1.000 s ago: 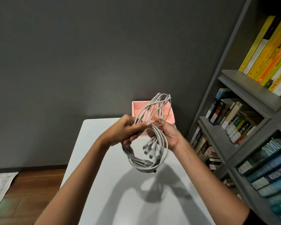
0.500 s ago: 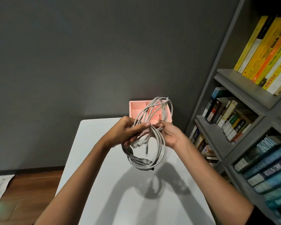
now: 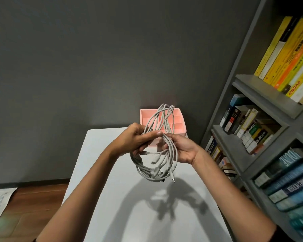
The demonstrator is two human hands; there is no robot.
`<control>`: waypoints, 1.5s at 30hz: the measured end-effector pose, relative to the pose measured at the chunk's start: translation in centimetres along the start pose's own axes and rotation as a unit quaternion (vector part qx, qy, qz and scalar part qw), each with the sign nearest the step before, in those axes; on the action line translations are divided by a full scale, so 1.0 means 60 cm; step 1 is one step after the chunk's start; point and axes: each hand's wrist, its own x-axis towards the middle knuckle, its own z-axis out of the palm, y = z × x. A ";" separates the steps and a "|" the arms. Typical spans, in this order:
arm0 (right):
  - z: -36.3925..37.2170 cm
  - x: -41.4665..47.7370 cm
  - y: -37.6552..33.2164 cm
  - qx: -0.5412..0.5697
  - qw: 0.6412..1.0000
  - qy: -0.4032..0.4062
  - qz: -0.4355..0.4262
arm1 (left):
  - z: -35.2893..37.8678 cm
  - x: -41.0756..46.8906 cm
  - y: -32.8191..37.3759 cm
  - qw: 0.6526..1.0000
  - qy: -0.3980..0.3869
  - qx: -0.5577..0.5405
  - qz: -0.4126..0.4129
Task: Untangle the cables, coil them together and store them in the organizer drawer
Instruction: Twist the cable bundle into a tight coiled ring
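At the far end of the white table (image 3: 101,172), against the dark grey wall, stands the pink organizer drawer (image 3: 179,123). It is open at the top and split by pink dividers into several compartments. The upper loops of the cables cross in front of them in this view, so part of the inside is hidden.

To the right, a grey bookshelf (image 3: 248,88) holds books in each bay: yellow and orange spines stand on the upper shelf, a mixed row of smaller books on the one below, and blue and teal spines in the near right bays.

The cables (image 3: 145,173), pale grey and gathered into one rough coil, are held in the air above the table, nearer than the organizer. The left hand (image 3: 133,140) and right hand (image 3: 182,149) meet at the middle of the coil, fingertips almost touching. The left hand's thumb and curled fingers pinch the strands from the left, and the right hand's fingers curl round the bundle from the right. One part of the coil rises above the hands and another hangs below them. Several plug ends dangle inside and under the lower loop, one connector (image 3: 173,179) lowest. The arms and the coil cast shadows on the tabletop. A wooden floor (image 3: 24,198) shows on the near left.
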 end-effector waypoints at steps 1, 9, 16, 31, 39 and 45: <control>-0.002 0.000 0.000 0.005 1.000 -0.022 0.005 | 0.002 0.000 0.001 1.000 0.001 -0.002 0.002; 0.001 -0.007 -0.004 -0.036 0.994 -0.071 0.076 | 0.009 0.012 -0.001 1.000 -0.015 -0.005 0.010; 0.007 -0.007 0.012 -0.079 0.989 -0.111 0.057 | 0.011 0.026 -0.008 0.999 0.039 0.009 0.033; 0.013 0.004 0.015 -0.574 0.800 0.174 -0.020 | -0.014 0.039 -0.032 0.971 0.155 0.182 0.014; 0.034 0.033 0.049 -0.806 0.505 0.309 -0.028 | -0.012 0.037 -0.090 0.942 0.272 0.185 -0.066; 0.033 -0.002 0.006 -0.750 0.589 0.259 -0.153 | -0.050 0.018 -0.133 0.930 0.308 0.157 -0.123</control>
